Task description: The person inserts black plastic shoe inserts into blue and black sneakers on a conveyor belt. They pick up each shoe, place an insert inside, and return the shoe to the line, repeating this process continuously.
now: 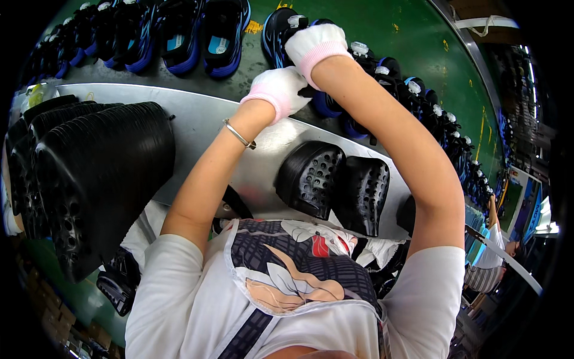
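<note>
Both hands wear white gloves with pink cuffs and meet at a black and blue sneaker [326, 105] in the row beyond the metal ledge. My left hand [280, 88] is closed at the sneaker's near end, with thumb and fingers around a black part. Above and to its right, my right hand [317, 46] is closed over the same sneaker; the back of the glove hides most of its fingers. Just left of the right hand stands another black and blue sneaker [276, 37] with a pale piece on top.
More sneakers [224, 37] run in a line along the green surface [412, 30]. On the metal ledge [206, 113] lie a tall nested stack of black foot-shaped plastic shells [113, 149] and two shorter stacks of shells [312, 179]. Another person [493, 248] is at the far right.
</note>
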Tool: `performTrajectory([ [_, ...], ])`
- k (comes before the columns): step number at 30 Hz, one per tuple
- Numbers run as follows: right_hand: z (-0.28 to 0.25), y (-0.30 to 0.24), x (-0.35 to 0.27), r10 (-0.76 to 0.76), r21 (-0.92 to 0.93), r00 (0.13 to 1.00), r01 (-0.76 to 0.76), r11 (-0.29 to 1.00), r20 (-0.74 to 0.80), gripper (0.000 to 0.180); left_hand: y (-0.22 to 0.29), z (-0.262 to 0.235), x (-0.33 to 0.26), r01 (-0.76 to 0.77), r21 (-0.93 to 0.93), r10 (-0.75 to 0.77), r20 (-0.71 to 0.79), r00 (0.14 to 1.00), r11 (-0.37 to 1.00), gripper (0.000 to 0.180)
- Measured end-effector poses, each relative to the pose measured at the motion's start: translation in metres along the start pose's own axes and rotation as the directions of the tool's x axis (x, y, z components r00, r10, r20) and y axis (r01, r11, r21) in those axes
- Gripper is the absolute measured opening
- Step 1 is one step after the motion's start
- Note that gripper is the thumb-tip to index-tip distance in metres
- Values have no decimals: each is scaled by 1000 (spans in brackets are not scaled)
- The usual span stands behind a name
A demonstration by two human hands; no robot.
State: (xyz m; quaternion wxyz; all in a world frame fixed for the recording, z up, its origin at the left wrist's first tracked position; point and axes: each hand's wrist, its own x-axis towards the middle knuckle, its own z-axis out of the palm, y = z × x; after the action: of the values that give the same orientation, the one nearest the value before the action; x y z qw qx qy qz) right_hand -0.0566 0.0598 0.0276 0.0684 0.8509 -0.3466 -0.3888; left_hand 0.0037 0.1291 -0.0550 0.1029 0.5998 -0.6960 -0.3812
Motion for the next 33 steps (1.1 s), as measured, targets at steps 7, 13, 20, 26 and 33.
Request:
performTrajectory([
  [7,20,9,25,143,143,979,-123,982,-146,23,-7,15,8,-96,145,107,-70,992,985,38],
  [13,36,18,16,57,282,968,15,959,-243,32,-9,11,5,-80,249,99,-66,993,965,44],
  [20,67,26,-140,104,520,824,249,817,-557,31,-41,-3,11,-34,242,108,-299,948,970,49],
  [26,116,6,-263,287,745,835,200,637,-470,21,-32,-2,-25,-1,390,228,-538,812,921,43],
  [33,145,-25,-267,259,604,735,248,757,-626,33,11,4,-60,-294,192,350,-575,740,936,39],
])
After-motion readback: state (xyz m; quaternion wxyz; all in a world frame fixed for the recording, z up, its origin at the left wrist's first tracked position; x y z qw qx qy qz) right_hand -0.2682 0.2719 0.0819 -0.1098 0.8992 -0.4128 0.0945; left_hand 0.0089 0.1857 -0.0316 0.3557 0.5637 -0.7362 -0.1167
